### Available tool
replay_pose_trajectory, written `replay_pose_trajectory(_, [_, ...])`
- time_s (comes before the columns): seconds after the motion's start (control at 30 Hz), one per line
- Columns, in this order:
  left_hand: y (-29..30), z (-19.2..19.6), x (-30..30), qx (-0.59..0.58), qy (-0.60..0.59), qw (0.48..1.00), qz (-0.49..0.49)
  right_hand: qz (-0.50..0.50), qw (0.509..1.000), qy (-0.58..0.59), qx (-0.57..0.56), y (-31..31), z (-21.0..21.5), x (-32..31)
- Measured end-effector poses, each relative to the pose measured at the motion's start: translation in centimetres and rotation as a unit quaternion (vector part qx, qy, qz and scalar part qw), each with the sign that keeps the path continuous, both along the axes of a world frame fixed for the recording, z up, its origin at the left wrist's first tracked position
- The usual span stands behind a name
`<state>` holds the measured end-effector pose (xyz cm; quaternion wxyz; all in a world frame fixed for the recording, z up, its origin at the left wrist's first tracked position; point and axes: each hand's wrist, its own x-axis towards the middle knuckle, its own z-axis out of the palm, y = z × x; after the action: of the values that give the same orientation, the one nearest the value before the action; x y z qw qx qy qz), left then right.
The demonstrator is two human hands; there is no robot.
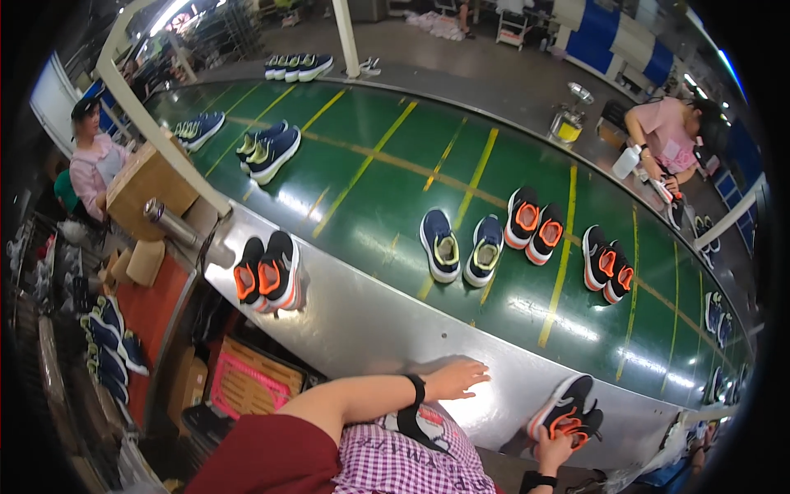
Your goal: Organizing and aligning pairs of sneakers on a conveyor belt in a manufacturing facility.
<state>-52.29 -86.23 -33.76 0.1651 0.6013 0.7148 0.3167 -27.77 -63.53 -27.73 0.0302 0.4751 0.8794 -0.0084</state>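
One black-and-orange shoe (566, 409) rests at the metal ledge (362, 317)'s near edge, gripped by the right hand (553, 450) at its heel; the left hand (454, 379) lies flat and empty on the ledge. Held so near the rim, it could slip off. A cardboard box (148, 185) sits left, contents unseen.

Tan cardboard box (146, 183) at left beside the belt; below, perhaps a pink-printed carton (251, 380).
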Motion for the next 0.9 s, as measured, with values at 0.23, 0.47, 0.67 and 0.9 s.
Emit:
replay_pose_trajectory(0.23, [-4.7,6.3,-0.1,-0.024,0.031,0.988,-0.152,0.238,0.955,0.154,-0.088,-14.1,2.1,-7.8])
replay_pose_trajectory(0.47, [-11.6,4.6,-3.1,-0.084,0.061,0.994,0.026,0.359,0.902,0.205,-0.125,-20.7,0.8,-13.9])
replay_pose_trajectory(0.67, [-16.9,5.3,-6.1,-0.045,0.096,0.990,0.094,0.344,0.918,0.153,-0.126,-20.8,2.0,-15.6])
replay_pose_trajectory(0.9, [-20.5,6.0,-5.7,-0.029,0.056,0.993,0.098,0.329,0.940,0.093,0.014,-22.3,4.6,-15.4])
